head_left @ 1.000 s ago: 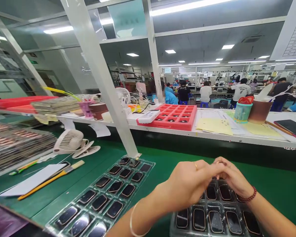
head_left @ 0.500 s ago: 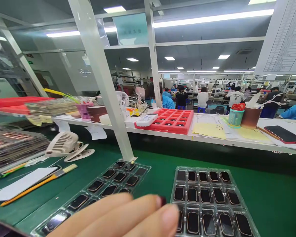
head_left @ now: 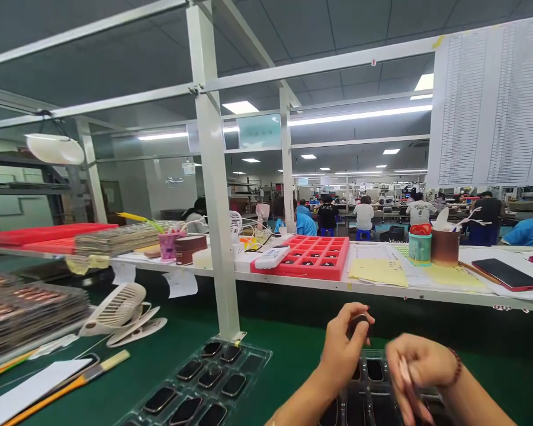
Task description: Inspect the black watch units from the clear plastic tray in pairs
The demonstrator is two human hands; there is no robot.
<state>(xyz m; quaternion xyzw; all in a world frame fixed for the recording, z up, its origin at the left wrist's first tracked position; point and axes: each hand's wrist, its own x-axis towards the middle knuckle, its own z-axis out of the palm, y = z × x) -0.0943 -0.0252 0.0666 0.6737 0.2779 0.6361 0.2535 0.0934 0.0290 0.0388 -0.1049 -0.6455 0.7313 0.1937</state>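
My left hand [head_left: 344, 346] is closed around a small dark rounded piece like a smartwatch body [head_left: 357, 323], partly hidden by the fingers, above the far edge of the right clear tray [head_left: 373, 355]. Beside it, my right hand [head_left: 420, 367] hangs over the same tray, blurred, fingers pointing down and somewhat apart; I make out nothing held in it. Black watch-like units [head_left: 375, 370] sit in that tray's pockets, many hidden by my hands and arms. To the left lies a second clear tray [head_left: 253, 362], also holding black units.
A white post [head_left: 213, 177] stands at the left tray's far end. A shelf behind carries a red divided tray [head_left: 302, 272], cups [head_left: 420, 248] and a phone [head_left: 497, 273]. Left are a small fan [head_left: 119, 310], a brush [head_left: 93, 370] and stacked trays [head_left: 39, 307]. Several people sit farther back.
A hand that reached across the foreground is gone from there. Both hands now show above the right tray, the left one holding a dark piece. The view has tilted upward.
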